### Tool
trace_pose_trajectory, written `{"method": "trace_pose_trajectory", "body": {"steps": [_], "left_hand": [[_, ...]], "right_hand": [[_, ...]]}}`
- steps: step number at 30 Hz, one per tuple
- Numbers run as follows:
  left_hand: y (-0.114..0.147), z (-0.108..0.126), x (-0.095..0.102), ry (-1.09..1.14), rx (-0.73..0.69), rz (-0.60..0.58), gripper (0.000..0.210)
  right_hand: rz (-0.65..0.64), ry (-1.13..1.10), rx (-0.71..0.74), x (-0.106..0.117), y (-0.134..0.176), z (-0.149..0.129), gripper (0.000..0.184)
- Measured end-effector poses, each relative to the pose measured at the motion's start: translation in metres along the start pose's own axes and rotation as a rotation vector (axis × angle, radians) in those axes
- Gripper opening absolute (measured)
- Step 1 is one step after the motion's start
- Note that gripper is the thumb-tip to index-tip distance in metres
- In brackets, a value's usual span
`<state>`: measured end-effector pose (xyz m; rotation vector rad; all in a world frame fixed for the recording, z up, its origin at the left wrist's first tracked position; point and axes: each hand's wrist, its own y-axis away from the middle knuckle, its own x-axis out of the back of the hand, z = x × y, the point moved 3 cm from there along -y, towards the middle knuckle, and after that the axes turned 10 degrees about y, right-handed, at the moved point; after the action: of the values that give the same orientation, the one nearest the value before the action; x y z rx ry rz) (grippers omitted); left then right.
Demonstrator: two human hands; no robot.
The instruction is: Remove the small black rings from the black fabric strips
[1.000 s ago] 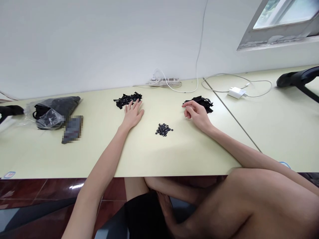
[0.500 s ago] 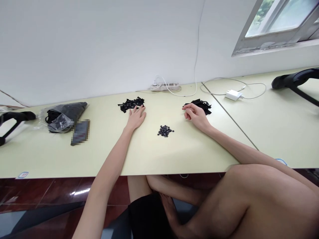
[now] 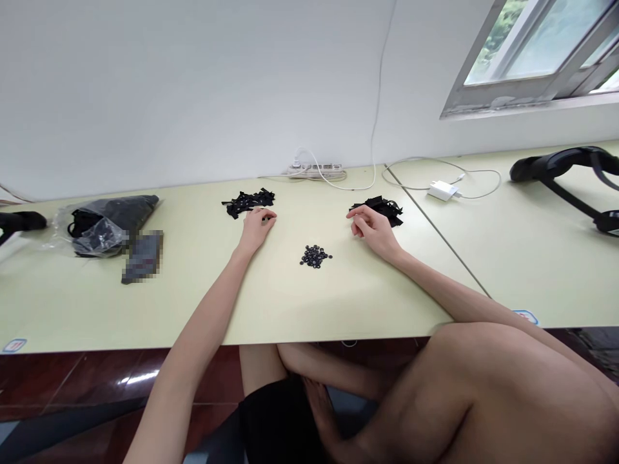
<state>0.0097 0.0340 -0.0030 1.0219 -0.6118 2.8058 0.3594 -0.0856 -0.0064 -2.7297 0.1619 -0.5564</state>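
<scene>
My left hand [image 3: 257, 228] is at the near edge of a loose pile of black strips [image 3: 249, 198], its fingers curled in and the thumb close to the index finger. Whether anything is pinched there is hidden. On the other side, my right hand [image 3: 371, 225] rests in front of a second pile of black strips [image 3: 388, 209], covering part of it. Its fingers are bent together, with the index finger foremost, and what they may hold is too small to make out. Between the hands and nearer to me lies a heap of small round black button-like pieces [image 3: 315, 256].
A clear plastic bag [image 3: 104, 225] with black material sits at the left, beside a blurred dark packet [image 3: 144, 258]. Against the wall lies a power strip [image 3: 316, 171] with white cables. A white charger [image 3: 442, 190] and a black curved stand [image 3: 556, 167] are at the right.
My left hand has gone from spread fingers on the strips to curled fingers, drawn slightly towards me. My right hand has barely moved. The whole view has shifted a little.
</scene>
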Motion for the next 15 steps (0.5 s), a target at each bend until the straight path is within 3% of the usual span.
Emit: {"method": "trace_pose_trajectory", "body": {"steps": [7,11,15], "left_hand": [[0.005,0.012,0.004,0.113,0.001,0.085,0.009],[0.008,0.022,0.001,0.472,0.09,0.178,0.018],[0.016,0.043,-0.016,0.789,0.212,0.126,0.032]], "right_hand": [[0.005,-0.002,0.02,0.0,0.001,-0.002,0.021],[0.005,0.005,0.019,0.0,0.002,-0.003,0.022],[-0.008,0.0,0.029,-0.001,0.004,-0.011,0.025]]}}
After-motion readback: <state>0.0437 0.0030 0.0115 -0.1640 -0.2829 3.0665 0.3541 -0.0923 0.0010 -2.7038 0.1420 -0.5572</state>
